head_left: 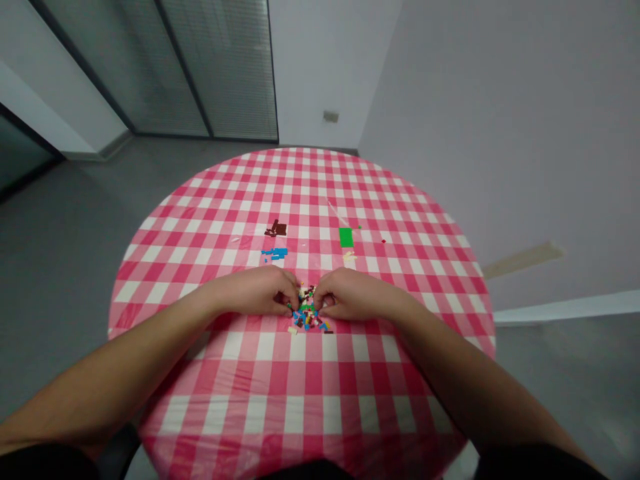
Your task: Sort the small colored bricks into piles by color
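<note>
A pile of small mixed-colour building bricks (309, 319) lies near the middle of the table, between my two hands. My left hand (265, 291) reaches in from the left, its fingers curled and pinched at the pile's left edge. From the other side, my right hand (345, 293) touches the right edge of the pile with bent fingers pressed together. Whatever either set of fingertips holds is too small to make out. Beyond the left hand lie sorted blue bricks (277, 254) and dark brown bricks (278, 229). Past the right hand are a green plate (346, 237) and a few cream pieces (349, 256).
The round table wears a red-and-white checked cloth (280, 393). A tiny red piece (383, 241) sits alone to the right, and a small green piece (359, 227) lies near the green plate. Walls and glass panels (220, 67) stand behind the table.
</note>
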Motion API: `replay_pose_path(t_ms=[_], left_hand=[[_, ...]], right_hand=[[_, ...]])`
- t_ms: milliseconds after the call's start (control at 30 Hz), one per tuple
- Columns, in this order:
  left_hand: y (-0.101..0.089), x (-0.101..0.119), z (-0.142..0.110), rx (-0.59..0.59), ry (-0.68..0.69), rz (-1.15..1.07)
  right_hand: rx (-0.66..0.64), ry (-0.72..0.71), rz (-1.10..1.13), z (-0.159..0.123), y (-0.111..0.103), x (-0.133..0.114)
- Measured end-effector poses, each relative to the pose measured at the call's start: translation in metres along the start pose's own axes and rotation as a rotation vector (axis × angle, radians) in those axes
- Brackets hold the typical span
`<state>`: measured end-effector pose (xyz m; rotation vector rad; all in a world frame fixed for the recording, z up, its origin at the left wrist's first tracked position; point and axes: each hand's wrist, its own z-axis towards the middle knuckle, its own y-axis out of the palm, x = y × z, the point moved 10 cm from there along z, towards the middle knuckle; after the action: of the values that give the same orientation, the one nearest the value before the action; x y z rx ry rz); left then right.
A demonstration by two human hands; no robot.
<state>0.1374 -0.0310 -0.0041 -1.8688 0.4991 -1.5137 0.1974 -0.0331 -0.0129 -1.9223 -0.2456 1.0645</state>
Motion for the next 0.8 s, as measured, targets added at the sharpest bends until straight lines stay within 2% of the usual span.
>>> replay_pose_path(t_ms=[200,467,700,800], left_hand=[[0.003,0.0,0.001,-0.014,-0.024,0.009],[0.002,0.002,0.002,0.002,-0.031,-0.01],[0.003,0.001,0.003,-0.023,-0.061,0.027],[0.004,-0.001,0.003,-0.029,-0.07,0.035]], right_hand=[[0.017,-0.026,-0.043,-0.001,-0.001,-0.001],[0.005,-0.073,0.026,0.002,0.005,-0.004],[0.017,-0.04,0.017,0.001,-0.001,-0.003],[0.063,-0.023,0.048,0.0,-0.008,-0.002]])
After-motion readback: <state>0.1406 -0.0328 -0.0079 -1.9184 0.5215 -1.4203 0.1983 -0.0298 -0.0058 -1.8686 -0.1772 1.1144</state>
